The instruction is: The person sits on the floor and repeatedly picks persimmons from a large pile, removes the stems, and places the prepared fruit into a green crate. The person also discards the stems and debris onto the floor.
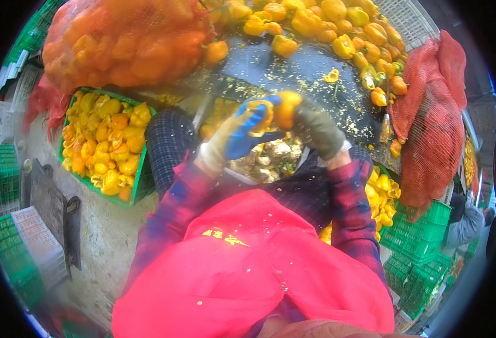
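My left hand (248,129), in a blue-palmed, pale-backed glove, holds a hollow, cut-open orange bell pepper (261,117). Close against it, my right hand (319,126) in a dark grey-green glove grips another orange pepper piece (288,110). Whether the two pieces are still joined cannot be told; the right fingertips are hidden. Under both hands, between my knees, a container holds whitish pepper cores and seeds (275,158). Blurred yellow pepper pieces (218,114) lie just beyond the left glove.
Whole peppers (336,21) heap on a seed-strewn dark work surface (252,63). An orange mesh sack (125,46) of peppers stands far left. A green crate (140,177) of opened peppers sits left. Red mesh sacks (434,126) hang right, above green crates (417,232). Another person's sleeve (465,226) shows there.
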A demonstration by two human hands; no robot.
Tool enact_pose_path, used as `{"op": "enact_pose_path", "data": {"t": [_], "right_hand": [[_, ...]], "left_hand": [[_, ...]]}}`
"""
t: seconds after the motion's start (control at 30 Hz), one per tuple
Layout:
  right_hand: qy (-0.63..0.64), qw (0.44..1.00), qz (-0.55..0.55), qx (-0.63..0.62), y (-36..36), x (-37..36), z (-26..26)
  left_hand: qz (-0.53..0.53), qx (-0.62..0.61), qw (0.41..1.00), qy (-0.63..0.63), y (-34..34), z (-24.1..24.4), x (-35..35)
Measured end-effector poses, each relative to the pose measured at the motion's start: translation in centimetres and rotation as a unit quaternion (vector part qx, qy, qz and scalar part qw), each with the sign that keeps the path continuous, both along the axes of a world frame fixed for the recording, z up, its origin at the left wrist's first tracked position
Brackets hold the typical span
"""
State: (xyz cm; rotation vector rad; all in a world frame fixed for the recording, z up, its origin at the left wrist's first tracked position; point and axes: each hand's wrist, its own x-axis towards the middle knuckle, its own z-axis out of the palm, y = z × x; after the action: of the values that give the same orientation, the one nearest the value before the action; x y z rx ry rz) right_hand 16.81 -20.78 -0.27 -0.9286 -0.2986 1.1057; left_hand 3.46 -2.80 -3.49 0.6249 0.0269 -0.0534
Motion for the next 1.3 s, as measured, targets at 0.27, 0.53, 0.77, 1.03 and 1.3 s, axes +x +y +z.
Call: {"op": "enact_pose_path", "data": {"t": [0.27,0.53,0.77,1.03,1.3], "right_hand": [[-0.401,0.895,0.085,-0.177,3.4,-8.0,-4.1],[-0.778,0.546,0.137,-0.278,5.1,-4.2,-4.7],[-0.817,0.429,0.12,-0.365,2.3,-2.2,-10.1],[-0.714,0.578,0.198,-0.343,4.1,-3.9,-7.7],[-0.724,0.541,0.226,-0.363,4.8,-3.4,-8.0]], "left_hand": [[0.062,0.278,0.954,0.088,2.1,-0.9,-6.6],[0.194,0.211,0.955,0.075,6.2,-0.6,-13.1],[0.445,0.264,0.835,0.185,14.2,-1.0,-20.0],[0.601,0.478,0.55,0.328,31.8,-2.6,-31.4],[0.309,0.724,0.331,0.52,40.7,-6.7,-31.5]]}}
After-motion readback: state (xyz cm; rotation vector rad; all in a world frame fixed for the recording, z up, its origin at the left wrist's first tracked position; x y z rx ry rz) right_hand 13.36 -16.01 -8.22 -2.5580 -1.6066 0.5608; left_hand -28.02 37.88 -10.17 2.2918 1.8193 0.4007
